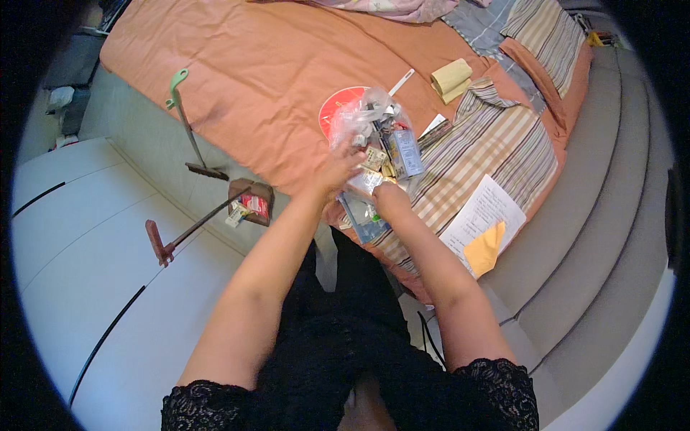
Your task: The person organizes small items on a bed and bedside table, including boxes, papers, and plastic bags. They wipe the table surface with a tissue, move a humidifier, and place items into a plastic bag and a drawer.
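Note:
A clear plastic bag (352,123) full of small items lies on the bed in front of me. My left hand (339,171) is at its left side, fingers curled on the plastic. Close by on the right, my right hand (392,202) is closed at the bag's near edge, its fingertips partly hidden. Between and beyond the hands are small boxes, among them a pale blue box (407,154) with print. A round red fan (335,108) with a white handle lies partly under the bag. Below my hands is a flat blue packet (366,222), partly covered.
An orange sheet (237,79) covers the bed. To the right lie striped cloth (496,140), a handwritten paper (490,208), an orange envelope (484,249) and a folded yellow cloth (451,80). A broom (188,129) and a dustpan (260,192) with packets stand at left. A grey padded headboard (575,208) borders the right.

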`<action>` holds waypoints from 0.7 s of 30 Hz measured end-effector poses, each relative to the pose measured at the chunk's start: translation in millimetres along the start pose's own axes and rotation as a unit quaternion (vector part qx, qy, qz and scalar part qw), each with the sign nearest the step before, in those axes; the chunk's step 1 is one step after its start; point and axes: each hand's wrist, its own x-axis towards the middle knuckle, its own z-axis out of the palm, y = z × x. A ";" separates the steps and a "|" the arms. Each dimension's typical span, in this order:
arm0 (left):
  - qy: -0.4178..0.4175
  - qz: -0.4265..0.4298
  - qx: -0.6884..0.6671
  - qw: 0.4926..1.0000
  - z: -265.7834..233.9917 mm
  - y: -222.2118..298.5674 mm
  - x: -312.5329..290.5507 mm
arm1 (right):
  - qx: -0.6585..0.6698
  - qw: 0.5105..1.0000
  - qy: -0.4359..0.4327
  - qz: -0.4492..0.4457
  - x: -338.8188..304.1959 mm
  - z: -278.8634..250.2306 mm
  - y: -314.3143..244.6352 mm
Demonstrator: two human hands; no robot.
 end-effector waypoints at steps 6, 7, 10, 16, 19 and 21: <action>0.139 0.025 -0.038 0.989 -41.8 -9.0 23.6 | 0.106 0.989 0.100 0.034 21.4 -21.3 -7.4; 0.161 0.031 -0.056 0.985 -39.3 -0.5 17.4 | 0.116 0.981 0.151 0.033 31.2 -25.2 -11.1; 0.172 0.014 -0.026 0.985 -44.0 -1.0 17.9 | 0.107 0.965 0.234 0.055 66.8 -34.1 -20.9; 0.094 0.028 -0.037 0.994 -52.7 1.8 23.7 | 0.054 0.960 0.268 -0.066 111.3 -23.3 51.6; 0.036 0.019 0.007 0.999 -57.9 12.0 13.8 | 0.110 0.969 0.220 -0.013 86.5 -62.3 75.4; 0.054 0.065 0.048 0.995 -67.1 -10.9 19.4 | 0.093 0.987 0.120 0.045 66.9 -68.3 71.5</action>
